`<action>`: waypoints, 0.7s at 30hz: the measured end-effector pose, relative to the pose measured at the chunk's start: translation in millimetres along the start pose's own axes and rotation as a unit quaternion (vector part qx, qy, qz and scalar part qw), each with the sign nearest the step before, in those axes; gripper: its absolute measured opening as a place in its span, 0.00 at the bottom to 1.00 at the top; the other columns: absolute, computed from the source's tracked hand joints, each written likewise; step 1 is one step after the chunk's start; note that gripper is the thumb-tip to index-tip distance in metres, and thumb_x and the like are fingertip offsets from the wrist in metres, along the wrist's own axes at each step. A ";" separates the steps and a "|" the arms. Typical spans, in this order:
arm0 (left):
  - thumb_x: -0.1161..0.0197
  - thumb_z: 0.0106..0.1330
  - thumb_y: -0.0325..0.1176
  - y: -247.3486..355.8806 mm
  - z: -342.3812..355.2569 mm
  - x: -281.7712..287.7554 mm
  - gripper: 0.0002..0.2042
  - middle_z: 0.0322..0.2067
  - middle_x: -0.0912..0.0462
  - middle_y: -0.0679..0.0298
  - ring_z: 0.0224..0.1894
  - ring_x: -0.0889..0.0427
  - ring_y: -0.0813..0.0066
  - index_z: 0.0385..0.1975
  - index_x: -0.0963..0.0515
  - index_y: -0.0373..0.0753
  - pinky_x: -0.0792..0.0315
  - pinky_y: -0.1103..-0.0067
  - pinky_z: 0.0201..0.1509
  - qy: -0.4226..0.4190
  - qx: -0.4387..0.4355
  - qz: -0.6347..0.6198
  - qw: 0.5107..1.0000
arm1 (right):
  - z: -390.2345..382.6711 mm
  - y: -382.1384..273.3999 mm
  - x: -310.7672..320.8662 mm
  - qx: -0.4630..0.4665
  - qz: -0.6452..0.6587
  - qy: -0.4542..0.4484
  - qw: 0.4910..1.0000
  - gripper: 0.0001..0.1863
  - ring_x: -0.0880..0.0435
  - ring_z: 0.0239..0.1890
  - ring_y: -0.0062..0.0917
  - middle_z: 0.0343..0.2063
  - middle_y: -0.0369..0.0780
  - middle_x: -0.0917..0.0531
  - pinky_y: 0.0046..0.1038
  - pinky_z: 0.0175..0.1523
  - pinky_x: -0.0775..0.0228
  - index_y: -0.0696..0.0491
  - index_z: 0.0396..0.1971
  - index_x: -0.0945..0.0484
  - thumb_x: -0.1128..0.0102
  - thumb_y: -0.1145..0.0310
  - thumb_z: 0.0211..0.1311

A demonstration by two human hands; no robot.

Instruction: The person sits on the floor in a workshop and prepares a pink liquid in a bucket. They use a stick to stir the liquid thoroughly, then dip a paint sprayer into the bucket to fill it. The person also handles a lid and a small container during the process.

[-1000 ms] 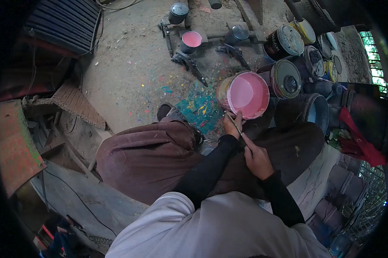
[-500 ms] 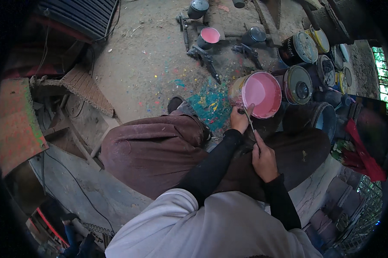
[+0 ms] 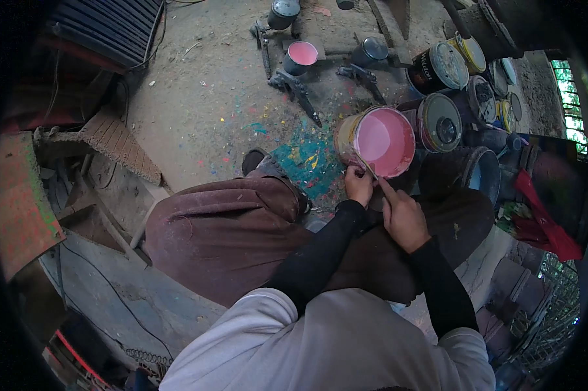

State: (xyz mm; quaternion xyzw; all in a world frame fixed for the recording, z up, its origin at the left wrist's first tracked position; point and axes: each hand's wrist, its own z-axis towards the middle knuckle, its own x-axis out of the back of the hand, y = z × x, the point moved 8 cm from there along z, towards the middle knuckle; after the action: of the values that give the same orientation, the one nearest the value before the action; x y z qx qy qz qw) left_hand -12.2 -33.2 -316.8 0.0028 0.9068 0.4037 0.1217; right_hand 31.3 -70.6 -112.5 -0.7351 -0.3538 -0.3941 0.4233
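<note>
Floor (image 3: 190,91), top middle: small dark pot (image 3: 300,68), pink paint in it. Teal spatter (image 3: 297,163) next. Left hand (image 3: 358,184) half-curled at far end of thin stick-like tool (image 3: 371,169); can't tell if gripping. Tool slants along near rim of pale, stained bucket (image 3: 345,141); pink paint inside, coating its wall. Right hand (image 3: 406,221) closed on tool's near end. Floor's right side: black can (image 3: 424,72) with pale lettering, lidded can (image 3: 445,124), open dark bucket (image 3: 454,171), contents unclear, yellow can (image 3: 471,52).

White lettering (image 3: 424,72) on black bucket (image 3: 436,68), apparently single word.
</note>
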 end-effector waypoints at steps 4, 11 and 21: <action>0.33 0.65 0.36 -25.7 6.1 -3.2 0.14 0.33 0.22 0.60 0.33 0.19 0.73 0.38 0.31 0.35 0.16 0.73 0.35 -0.022 0.024 -0.089 0.996 | -27.3 -12.1 6.3 0.030 0.081 -0.004 0.996 0.26 0.20 0.34 0.49 0.29 0.53 0.21 0.46 0.40 0.29 0.55 0.61 0.31 0.45 0.75 0.61; 0.33 0.66 0.34 -20.5 3.6 -1.5 0.13 0.32 0.23 0.62 0.32 0.19 0.72 0.34 0.32 0.35 0.15 0.72 0.33 -0.040 0.069 -0.096 0.992 | -46.8 0.1 -0.5 -0.025 0.107 0.026 0.994 0.22 0.20 0.38 0.51 0.36 0.56 0.19 0.44 0.45 0.29 0.60 0.59 0.29 0.47 0.77 0.64; 0.31 0.63 0.35 -22.9 6.1 -2.6 0.16 0.27 0.26 0.64 0.27 0.21 0.75 0.30 0.33 0.36 0.16 0.74 0.31 -0.026 0.048 -0.136 0.989 | -46.0 6.1 -10.6 -0.012 0.095 0.050 0.994 0.24 0.20 0.33 0.49 0.29 0.54 0.20 0.46 0.41 0.29 0.59 0.60 0.31 0.46 0.76 0.62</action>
State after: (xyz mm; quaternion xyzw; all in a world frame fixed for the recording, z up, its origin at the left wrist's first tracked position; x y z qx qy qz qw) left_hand -6.2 -44.5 -337.0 -0.1043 0.9134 0.3396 0.1989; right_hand 19.0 -116.4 -108.7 -0.7497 -0.2567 -0.3923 0.4671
